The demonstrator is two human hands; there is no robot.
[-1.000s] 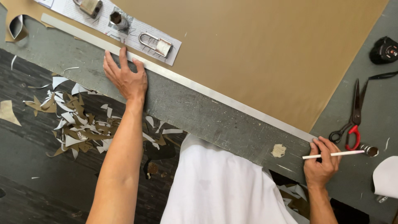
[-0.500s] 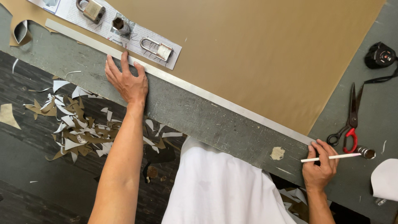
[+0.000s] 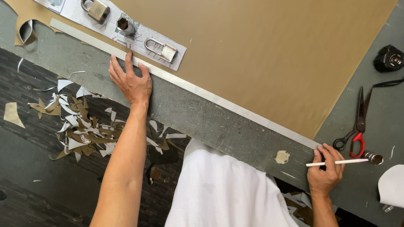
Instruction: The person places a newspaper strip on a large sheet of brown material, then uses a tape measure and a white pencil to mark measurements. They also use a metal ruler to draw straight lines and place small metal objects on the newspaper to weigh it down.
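Note:
My left hand (image 3: 131,80) lies flat, fingers spread, pressing on a long metal straightedge (image 3: 219,101) that runs diagonally along the near edge of a large tan sheet (image 3: 261,46). My right hand (image 3: 326,168) sits at the straightedge's right end and grips a thin white pencil-like stick (image 3: 336,162) that points right. The sheet lies on a grey worktable (image 3: 202,122).
Two padlocks (image 3: 162,49) and a metal socket (image 3: 125,25) rest on a printed paper strip at the top left. Red-handled scissors (image 3: 357,126), a small metal socket (image 3: 373,158) and a black tape measure (image 3: 389,59) lie at right. Paper scraps (image 3: 80,122) litter the dark floor.
The view has shifted slightly, so everything sits a little lower in the frame. Both hands keep their places on the straightedge and the stick.

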